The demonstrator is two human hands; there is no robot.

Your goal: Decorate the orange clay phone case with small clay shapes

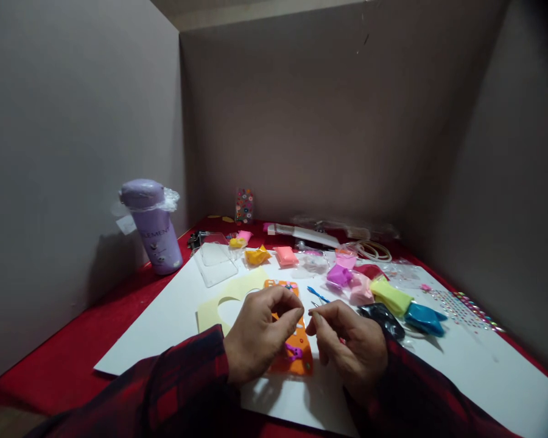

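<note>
Above an orange decorated panel (301, 359), my left hand (263, 331) is closed, thumb and forefinger tips pressed together. Whatever it pinches is too small to make out. Just to its right, my right hand (347, 344) also pinches with thumb and forefinger, and the bit between those tips is too small to name. The two hands are a little apart. Small coloured pieces sit on the orange panel, among them a purple figure (294, 351) near its lower end. My left hand covers much of the panel's left side.
Packets of coloured clay stand behind and right, including a yellow one (390, 297) and a blue one (424, 319). A clear phone case (215, 271), cut yellow paper (205, 316) and a blue tool (318, 294) lie on the white board (150, 328). A purple tumbler (153, 231) stands left.
</note>
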